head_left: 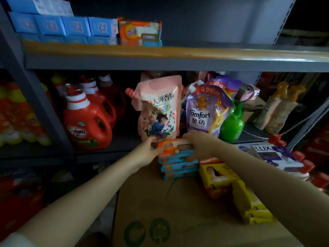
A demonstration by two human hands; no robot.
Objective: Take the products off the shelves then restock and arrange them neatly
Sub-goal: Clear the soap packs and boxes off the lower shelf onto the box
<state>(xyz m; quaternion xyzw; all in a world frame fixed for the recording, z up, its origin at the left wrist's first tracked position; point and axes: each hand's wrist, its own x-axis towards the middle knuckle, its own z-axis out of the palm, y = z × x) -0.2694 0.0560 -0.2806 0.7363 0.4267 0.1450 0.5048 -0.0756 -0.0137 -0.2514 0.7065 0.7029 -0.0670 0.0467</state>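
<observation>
A grey metal shelving unit (pixel 160 61) fills the view; its upper shelf carries blue boxes (pixel 62 25) and one orange soap pack (pixel 139 32). Below the shelves, a cardboard box (pixel 160 202) serves as a surface, bearing a stack of orange-and-blue soap packs (pixel 178 164) beside yellow packs (pixel 231 189). Behind the stack stand a pink refill pouch (pixel 158 107) and a purple Comfort pouch (pixel 204 111). The left hand (pixel 148 152) and right hand (pixel 199 143) clasp the top pack (pixel 173 146) of the stack, fingers curled around its ends.
</observation>
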